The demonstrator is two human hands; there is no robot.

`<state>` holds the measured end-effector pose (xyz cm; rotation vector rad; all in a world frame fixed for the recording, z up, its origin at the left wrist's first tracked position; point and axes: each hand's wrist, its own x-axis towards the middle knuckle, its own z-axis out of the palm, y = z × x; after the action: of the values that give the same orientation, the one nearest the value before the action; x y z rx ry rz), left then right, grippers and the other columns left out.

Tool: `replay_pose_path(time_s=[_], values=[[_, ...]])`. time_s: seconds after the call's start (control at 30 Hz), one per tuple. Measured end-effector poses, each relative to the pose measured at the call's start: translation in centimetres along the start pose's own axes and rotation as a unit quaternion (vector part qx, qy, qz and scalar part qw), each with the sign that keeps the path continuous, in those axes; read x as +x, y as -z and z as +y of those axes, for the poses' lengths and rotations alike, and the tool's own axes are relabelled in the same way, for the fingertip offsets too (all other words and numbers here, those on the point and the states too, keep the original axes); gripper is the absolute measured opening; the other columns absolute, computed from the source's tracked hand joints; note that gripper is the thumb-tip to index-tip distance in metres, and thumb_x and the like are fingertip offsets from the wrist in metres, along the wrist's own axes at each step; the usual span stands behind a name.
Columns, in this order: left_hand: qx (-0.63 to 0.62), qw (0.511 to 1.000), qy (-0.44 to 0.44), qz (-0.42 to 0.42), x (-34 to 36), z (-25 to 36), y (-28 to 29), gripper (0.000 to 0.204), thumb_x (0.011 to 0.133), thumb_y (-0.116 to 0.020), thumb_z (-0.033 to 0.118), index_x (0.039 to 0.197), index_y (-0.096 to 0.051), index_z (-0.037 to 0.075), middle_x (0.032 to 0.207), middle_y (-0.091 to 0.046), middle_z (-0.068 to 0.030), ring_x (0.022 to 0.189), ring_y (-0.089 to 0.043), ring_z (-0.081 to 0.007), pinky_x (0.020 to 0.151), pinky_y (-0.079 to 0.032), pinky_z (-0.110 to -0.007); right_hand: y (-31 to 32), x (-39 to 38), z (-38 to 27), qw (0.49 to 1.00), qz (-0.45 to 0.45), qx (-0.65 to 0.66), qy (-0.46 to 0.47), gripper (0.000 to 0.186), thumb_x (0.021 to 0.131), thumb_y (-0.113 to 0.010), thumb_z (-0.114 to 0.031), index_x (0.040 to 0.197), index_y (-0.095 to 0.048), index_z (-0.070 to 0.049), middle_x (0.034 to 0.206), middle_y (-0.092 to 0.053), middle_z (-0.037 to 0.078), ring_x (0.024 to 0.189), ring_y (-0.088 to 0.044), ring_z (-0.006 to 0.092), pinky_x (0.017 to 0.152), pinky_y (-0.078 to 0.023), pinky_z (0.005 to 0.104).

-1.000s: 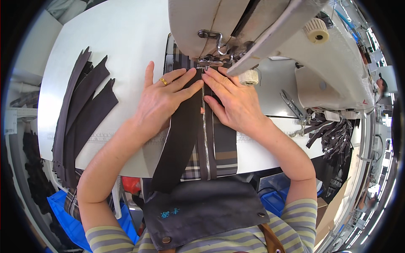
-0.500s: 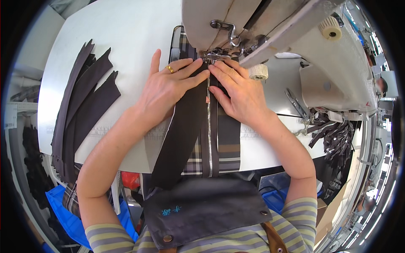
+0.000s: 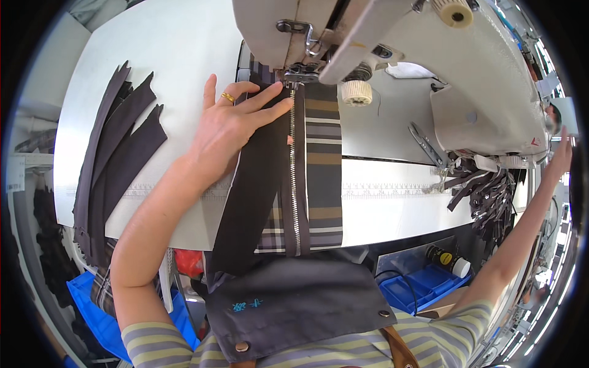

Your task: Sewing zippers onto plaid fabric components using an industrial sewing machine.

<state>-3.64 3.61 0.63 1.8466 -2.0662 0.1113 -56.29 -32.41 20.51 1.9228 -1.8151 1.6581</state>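
My left hand (image 3: 236,119) lies spread on a dark fabric strip (image 3: 248,202), fingertips close to the presser foot (image 3: 300,75) of a white sewing machine (image 3: 399,37). Beside those fingers a metal-toothed zipper (image 3: 294,184) on dark tape runs from the foot toward the table's front edge. Plaid fabric (image 3: 324,147) lies under the strip and zipper. Far to the right, my right hand (image 3: 561,156) is raised at the end of the machine, by its round wheel-like part; its fingers are too small and blurred to read.
Dark cut strips (image 3: 123,141) lie at the left of the white table (image 3: 184,37). Thread snips (image 3: 425,144) and a bunch of zipper sliders or pulls (image 3: 488,190) lie on the right. Below the front edge are blue trays (image 3: 423,285) and a bottle (image 3: 451,262). A ruler scale (image 3: 392,190) crosses the table.
My right hand has left the fabric by the presser foot and swung out to the machine's right end. My left hand remains on the strip. The whole view has shifted slightly.
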Motion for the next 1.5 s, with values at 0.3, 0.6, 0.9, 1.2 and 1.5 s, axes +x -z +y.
replay_pose_path(time_s=[0.3,0.6,0.9,1.2,1.5], values=[[-0.009,1.000,0.011,0.013,0.1,0.0,-0.2,0.052,0.073,-0.070,0.024,0.124,-0.061,0.023,0.130,-0.057,0.0002,0.116,-0.050,-0.0256,0.107,-0.020,-0.062,2.1,6.7,13.8,0.889,-0.163,0.310,-0.294,0.052,0.090,-0.062,-0.032,0.130,-0.050,-0.001,0.129,-0.055,0.010,0.114,-0.056,0.0237,0.097,-0.047,0.0370],[-0.021,0.999,0.025,0.004,0.4,0.5,0.1,0.050,0.072,-0.073,0.029,0.121,-0.063,0.022,0.128,-0.059,-0.0023,0.115,-0.051,-0.0261,0.108,-0.018,-0.060,0.8,1.0,11.6,0.883,-0.053,0.387,-0.259,0.048,0.094,-0.057,-0.033,0.129,-0.049,-0.001,0.129,-0.055,0.011,0.117,-0.054,0.0263,0.100,-0.044,0.0424],[-0.042,0.999,0.026,-0.005,0.4,0.4,0.5,0.050,0.075,-0.071,0.029,0.123,-0.062,0.022,0.130,-0.058,-0.0039,0.116,-0.051,-0.0274,0.108,-0.018,-0.060,1.2,2.4,11.5,0.883,-0.053,0.389,-0.257,0.049,0.093,-0.058,-0.035,0.128,-0.051,-0.001,0.128,-0.056,0.011,0.115,-0.055,0.0266,0.100,-0.044,0.0423],[-0.032,0.999,0.005,0.004,0.3,-0.1,0.1,0.051,0.076,-0.069,0.030,0.125,-0.060,0.023,0.130,-0.057,-0.0018,0.116,-0.051,-0.0277,0.108,-0.018,-0.062,0.9,0.3,5.3,0.985,0.005,0.124,-0.120,0.042,0.086,-0.068,-0.028,0.118,-0.060,-0.001,0.118,-0.062,0.010,0.103,-0.060,0.0205,0.090,-0.047,0.0318],[-0.005,1.000,0.005,0.003,0.1,0.1,-0.1,0.050,0.076,-0.069,0.030,0.125,-0.060,0.023,0.132,-0.056,-0.0012,0.116,-0.051,-0.0271,0.106,-0.019,-0.063,-10.6,-35.1,-19.5,0.772,-0.453,0.176,0.409,0.033,0.081,-0.069,-0.012,0.112,-0.062,-0.004,0.123,-0.060,0.008,0.100,-0.059,0.0276,0.090,-0.043,0.0363]])
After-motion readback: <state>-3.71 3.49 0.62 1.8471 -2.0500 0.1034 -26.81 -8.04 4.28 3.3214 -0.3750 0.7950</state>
